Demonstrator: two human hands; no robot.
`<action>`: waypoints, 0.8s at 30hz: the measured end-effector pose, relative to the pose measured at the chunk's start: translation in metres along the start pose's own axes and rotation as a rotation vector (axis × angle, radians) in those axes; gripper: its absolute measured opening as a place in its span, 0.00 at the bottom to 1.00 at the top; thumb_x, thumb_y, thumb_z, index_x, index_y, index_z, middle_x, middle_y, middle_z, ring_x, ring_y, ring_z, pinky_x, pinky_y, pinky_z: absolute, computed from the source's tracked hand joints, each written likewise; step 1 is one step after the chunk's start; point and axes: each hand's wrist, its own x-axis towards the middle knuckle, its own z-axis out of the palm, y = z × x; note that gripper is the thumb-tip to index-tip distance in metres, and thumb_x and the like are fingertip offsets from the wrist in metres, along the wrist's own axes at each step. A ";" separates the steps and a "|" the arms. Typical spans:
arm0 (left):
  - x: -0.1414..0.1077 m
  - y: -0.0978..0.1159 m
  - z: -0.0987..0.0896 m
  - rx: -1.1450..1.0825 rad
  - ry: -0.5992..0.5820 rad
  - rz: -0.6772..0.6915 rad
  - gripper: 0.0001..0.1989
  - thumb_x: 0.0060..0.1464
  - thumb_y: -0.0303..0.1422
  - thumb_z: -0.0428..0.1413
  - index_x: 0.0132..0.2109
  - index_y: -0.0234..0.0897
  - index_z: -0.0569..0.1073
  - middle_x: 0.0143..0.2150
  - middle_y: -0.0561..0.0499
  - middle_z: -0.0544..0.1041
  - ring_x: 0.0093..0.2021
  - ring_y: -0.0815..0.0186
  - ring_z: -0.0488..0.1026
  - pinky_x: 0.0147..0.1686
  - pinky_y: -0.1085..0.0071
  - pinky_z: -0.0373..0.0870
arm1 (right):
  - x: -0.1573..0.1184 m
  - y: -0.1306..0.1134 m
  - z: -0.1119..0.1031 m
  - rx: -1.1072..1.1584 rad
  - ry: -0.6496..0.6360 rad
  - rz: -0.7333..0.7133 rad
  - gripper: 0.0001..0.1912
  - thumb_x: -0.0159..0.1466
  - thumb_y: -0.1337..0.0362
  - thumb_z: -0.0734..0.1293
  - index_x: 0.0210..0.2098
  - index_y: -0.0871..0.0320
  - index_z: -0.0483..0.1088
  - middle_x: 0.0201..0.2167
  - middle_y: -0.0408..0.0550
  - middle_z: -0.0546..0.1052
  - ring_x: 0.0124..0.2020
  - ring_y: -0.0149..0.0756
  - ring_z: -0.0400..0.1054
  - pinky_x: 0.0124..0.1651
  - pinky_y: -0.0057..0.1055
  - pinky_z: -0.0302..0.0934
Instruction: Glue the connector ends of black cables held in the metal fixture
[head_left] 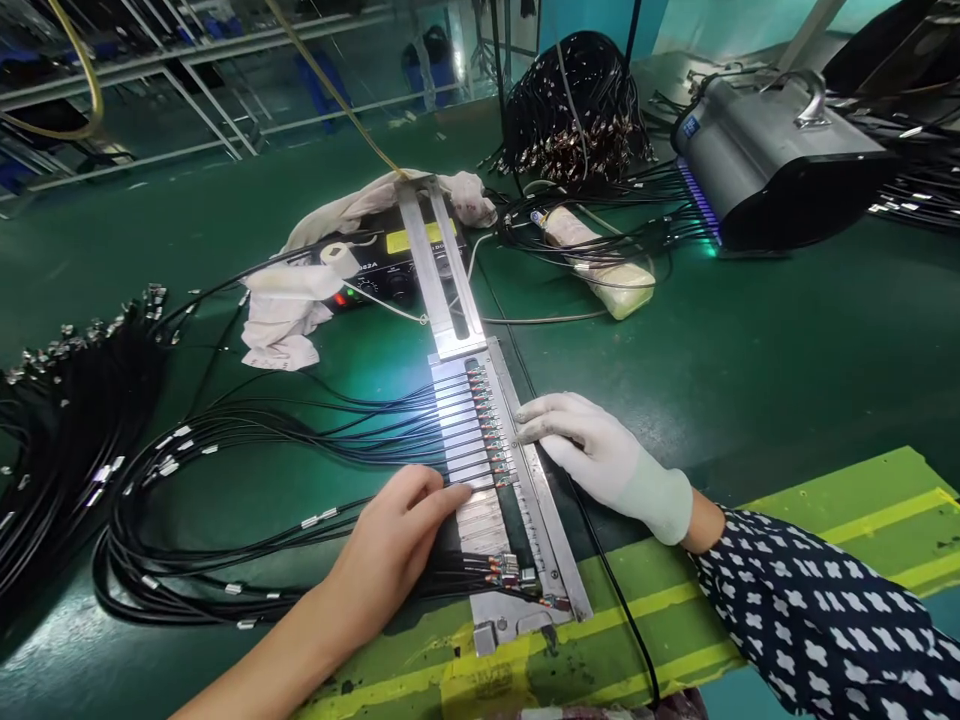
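A metal fixture (pixel 541 500) lies on a dark green table (pixel 750 350), running away from the wearer, with a row of thin black cables (pixel 330 442) laid across it. The cables enter from its left side, their small connectors (pixel 491 435) lined up against its long rail, and they loop back in a wide coil left of it. More connector ends (pixel 506 572) lie grouped on its near end. The bare left hand (pixel 394 535) is at its left edge, fingers curled and thumb tip touching the cables; whether it pinches one, I cannot tell. The right hand (pixel 600 455), in a white glove, lies against its right side with fingers loosely extended, fingertips on the rail, clenching nothing. Beyond the fixture are a black control box (pixel 394 285) and a cloth (pixel 281 335); farther right of it, a bottle (pixel 600 262) and a grey machine (pixel 780 150) glowing purple. A thick cable bundle (pixel 71 430) lies well to its left.
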 end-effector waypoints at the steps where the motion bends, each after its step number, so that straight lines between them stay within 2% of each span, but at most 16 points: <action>1: 0.001 -0.001 -0.002 0.008 0.003 0.017 0.17 0.63 0.20 0.46 0.55 0.38 0.68 0.41 0.48 0.66 0.39 0.68 0.65 0.38 0.73 0.67 | 0.000 0.000 0.000 0.006 0.001 0.000 0.16 0.65 0.76 0.59 0.40 0.55 0.76 0.50 0.47 0.75 0.53 0.40 0.66 0.58 0.42 0.60; 8: 0.004 -0.003 -0.002 -0.015 -0.006 0.047 0.18 0.62 0.18 0.48 0.55 0.38 0.68 0.42 0.48 0.67 0.41 0.67 0.66 0.39 0.73 0.66 | 0.003 0.000 -0.002 0.030 0.013 -0.008 0.15 0.65 0.75 0.60 0.39 0.54 0.76 0.48 0.47 0.77 0.52 0.40 0.68 0.56 0.43 0.62; 11: -0.001 -0.003 0.000 0.058 0.012 0.061 0.20 0.61 0.18 0.48 0.57 0.39 0.69 0.43 0.48 0.67 0.41 0.65 0.65 0.40 0.69 0.65 | 0.003 0.002 -0.003 0.043 0.012 -0.015 0.15 0.65 0.75 0.60 0.40 0.54 0.76 0.48 0.46 0.76 0.52 0.40 0.68 0.56 0.43 0.62; 15: -0.008 -0.003 0.001 0.181 0.012 0.059 0.25 0.61 0.18 0.47 0.61 0.42 0.66 0.37 0.50 0.65 0.34 0.66 0.61 0.33 0.70 0.59 | 0.003 0.004 -0.003 0.050 0.005 -0.020 0.16 0.65 0.76 0.59 0.39 0.55 0.76 0.47 0.46 0.77 0.52 0.39 0.68 0.57 0.42 0.61; 18: -0.009 -0.002 -0.001 0.214 -0.027 0.041 0.24 0.62 0.20 0.46 0.61 0.44 0.66 0.36 0.50 0.67 0.33 0.65 0.61 0.32 0.69 0.56 | 0.003 0.004 -0.002 0.048 0.008 -0.015 0.15 0.65 0.76 0.59 0.39 0.55 0.76 0.47 0.46 0.77 0.51 0.39 0.69 0.58 0.43 0.61; 21: -0.012 0.007 -0.006 0.159 -0.095 -0.008 0.21 0.64 0.22 0.46 0.61 0.44 0.65 0.39 0.49 0.69 0.37 0.64 0.63 0.34 0.67 0.57 | 0.000 0.003 -0.002 0.046 0.009 -0.020 0.15 0.66 0.75 0.59 0.39 0.55 0.76 0.48 0.47 0.77 0.52 0.40 0.69 0.58 0.44 0.61; 24: -0.020 0.021 -0.009 -0.020 -0.140 -0.087 0.15 0.66 0.25 0.47 0.57 0.41 0.65 0.44 0.49 0.71 0.43 0.62 0.64 0.42 0.65 0.60 | -0.005 0.001 -0.001 0.050 0.027 -0.023 0.15 0.66 0.74 0.59 0.40 0.55 0.77 0.49 0.47 0.77 0.53 0.40 0.69 0.58 0.44 0.61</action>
